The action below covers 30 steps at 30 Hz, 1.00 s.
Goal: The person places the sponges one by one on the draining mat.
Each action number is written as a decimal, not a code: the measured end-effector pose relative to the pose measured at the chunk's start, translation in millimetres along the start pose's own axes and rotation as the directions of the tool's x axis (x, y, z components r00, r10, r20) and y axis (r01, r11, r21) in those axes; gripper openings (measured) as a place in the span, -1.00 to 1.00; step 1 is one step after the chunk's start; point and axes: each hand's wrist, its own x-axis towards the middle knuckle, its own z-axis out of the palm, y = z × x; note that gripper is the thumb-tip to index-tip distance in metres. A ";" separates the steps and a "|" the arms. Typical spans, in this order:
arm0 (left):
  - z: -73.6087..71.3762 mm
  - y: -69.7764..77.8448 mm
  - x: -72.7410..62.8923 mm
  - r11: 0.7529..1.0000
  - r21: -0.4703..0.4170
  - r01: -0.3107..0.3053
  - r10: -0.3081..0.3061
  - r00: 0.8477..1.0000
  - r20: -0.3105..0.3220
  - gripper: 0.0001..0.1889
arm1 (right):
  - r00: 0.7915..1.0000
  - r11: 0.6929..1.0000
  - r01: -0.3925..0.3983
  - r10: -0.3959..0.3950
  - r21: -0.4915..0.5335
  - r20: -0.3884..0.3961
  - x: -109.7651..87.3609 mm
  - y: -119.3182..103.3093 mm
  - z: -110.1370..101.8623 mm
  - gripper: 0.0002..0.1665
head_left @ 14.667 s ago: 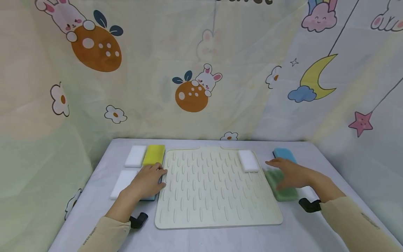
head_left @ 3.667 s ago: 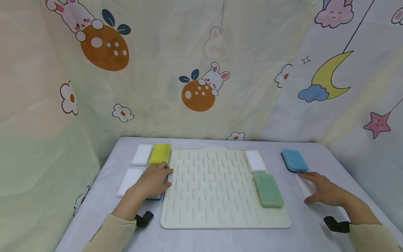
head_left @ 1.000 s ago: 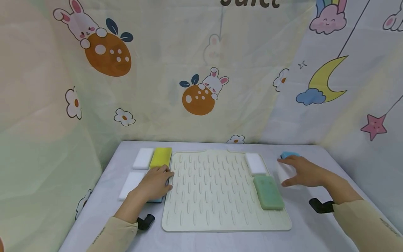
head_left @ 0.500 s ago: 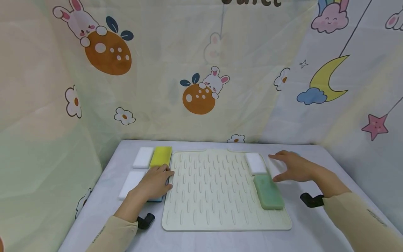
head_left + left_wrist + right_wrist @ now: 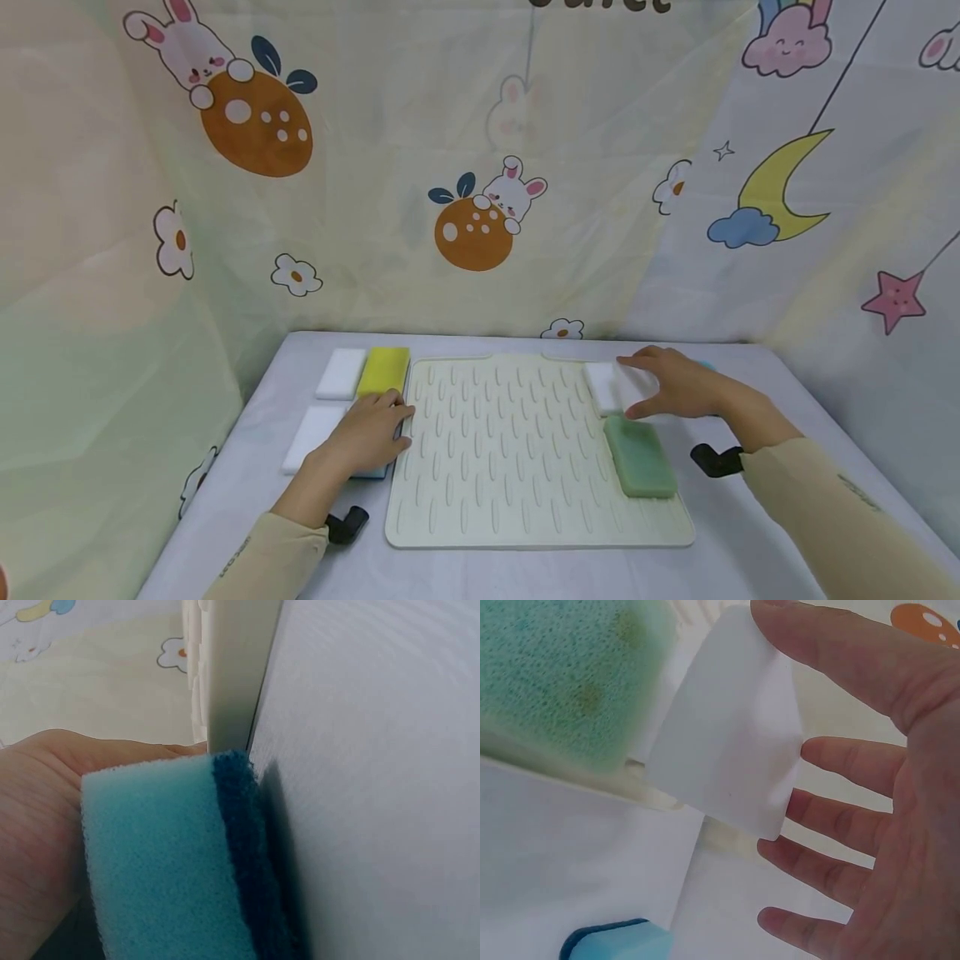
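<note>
My right hand (image 5: pixel 678 385) pinches a white sponge block (image 5: pixel 727 727) between thumb and fingertips, above the upper right edge of the cream ribbed mat (image 5: pixel 517 450). In the head view the held block overlaps another white sponge block (image 5: pixel 598 387) lying on the mat. Just below it, the green sponge (image 5: pixel 640 458) lies along the mat's right edge. My left hand (image 5: pixel 363 437) rests at the mat's left edge, fingertips touching the rim. Beneath that hand sits a blue sponge with a dark scouring side (image 5: pixel 165 855), mostly covered in the head view.
Left of the mat lie a yellow sponge (image 5: pixel 384 369) and two white sponge blocks, one at the back (image 5: pixel 342 373) and one nearer (image 5: pixel 311 433). A light blue sponge (image 5: pixel 622 941) on the right is mostly hidden behind my right hand in the head view.
Since 14.7 s ago the green sponge has come onto the mat. My right hand has taken a white block from the right side and carried it left to the mat; my left hand stays put.
</note>
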 end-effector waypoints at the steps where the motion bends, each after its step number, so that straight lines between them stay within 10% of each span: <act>1: -0.3 0.0 -0.1 1.000 0.000 0.000 0.000 1.000 0.000 -0.45 | 1.000 1.000 0.003 -0.003 -0.004 0.001 1.6 -1.7 -0.3 0.16; 30: -1.8 2.0 -0.7 1.000 -0.024 0.016 -0.016 1.000 0.006 -0.47 | 0.998 0.999 0.031 -0.031 -0.013 0.056 42.6 -25.3 10.4 0.14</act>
